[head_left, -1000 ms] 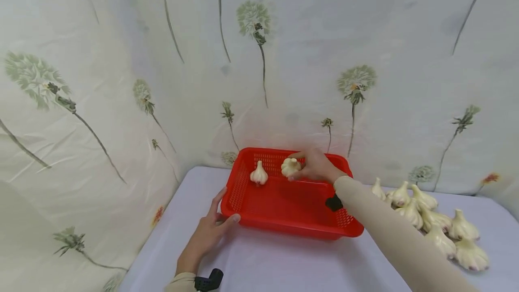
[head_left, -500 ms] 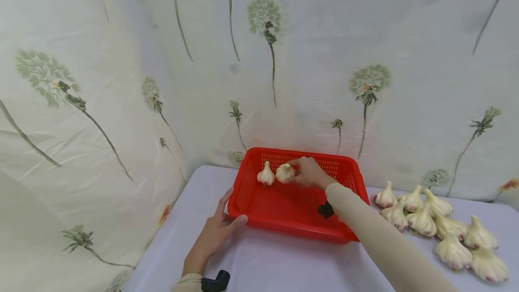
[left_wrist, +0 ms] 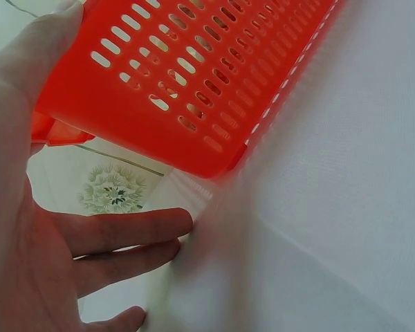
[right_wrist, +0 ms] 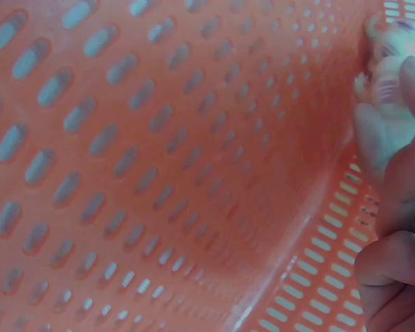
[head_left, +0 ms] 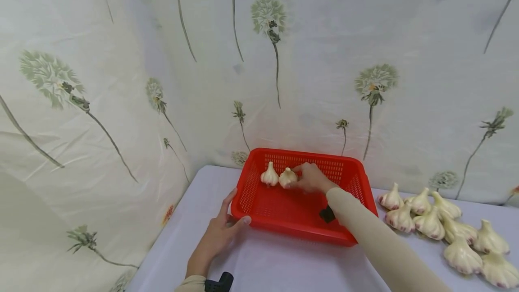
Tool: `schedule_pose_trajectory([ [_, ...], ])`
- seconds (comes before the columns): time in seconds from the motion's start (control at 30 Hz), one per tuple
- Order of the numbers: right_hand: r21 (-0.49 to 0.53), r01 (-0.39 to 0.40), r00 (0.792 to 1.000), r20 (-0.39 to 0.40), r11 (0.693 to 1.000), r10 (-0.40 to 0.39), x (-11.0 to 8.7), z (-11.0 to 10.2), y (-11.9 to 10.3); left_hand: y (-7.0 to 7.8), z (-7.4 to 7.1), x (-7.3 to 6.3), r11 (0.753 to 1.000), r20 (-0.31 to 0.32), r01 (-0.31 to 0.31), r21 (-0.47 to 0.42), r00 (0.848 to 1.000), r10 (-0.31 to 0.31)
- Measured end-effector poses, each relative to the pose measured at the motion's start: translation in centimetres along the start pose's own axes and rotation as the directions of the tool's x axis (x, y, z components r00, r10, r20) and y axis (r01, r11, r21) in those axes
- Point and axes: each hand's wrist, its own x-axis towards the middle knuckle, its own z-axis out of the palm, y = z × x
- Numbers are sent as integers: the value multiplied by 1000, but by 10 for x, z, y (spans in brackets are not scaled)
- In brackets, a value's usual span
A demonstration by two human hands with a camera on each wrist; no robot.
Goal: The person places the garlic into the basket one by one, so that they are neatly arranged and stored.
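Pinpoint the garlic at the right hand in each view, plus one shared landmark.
Head: garlic just below centre, at the right hand.
Left wrist: cannot be made out through the slotted basket.
Right wrist: upper right, between the fingers.
Landmark: the basket, in all three.

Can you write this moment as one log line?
right hand: pinches garlic bulb inside red basket | left hand: touches basket corner | beside bulb: second garlic bulb | table: garlic pile
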Motion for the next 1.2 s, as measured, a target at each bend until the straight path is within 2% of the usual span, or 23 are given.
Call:
schedule_pose_trajectory([
  [0.1, 30, -15, 1000, -6, 999, 15, -1, 2, -1, 0, -1, -2, 1000, -1, -4, -3, 1000, 4],
  [0.37, -25, -72, 997, -18, 997, 71, 1, 6, 0, 0, -2, -5, 1000, -8, 5, 1, 1000, -5],
  [0.53, -40, -81, 996, -26, 996, 80, 0, 6, 4, -1, -3, -7, 1000, -6, -9, 5, 1000, 9],
  [0.9, -14, -134, 991, -9, 991, 134, -2, 3, 9, -2, -1, -1, 1000, 3, -10, 12, 1000, 10],
  [1.2, -37, -131, 991, -8, 991, 130, 0, 3, 10, -1, -1, 2, 1000, 2, 15, 11, 1000, -15],
])
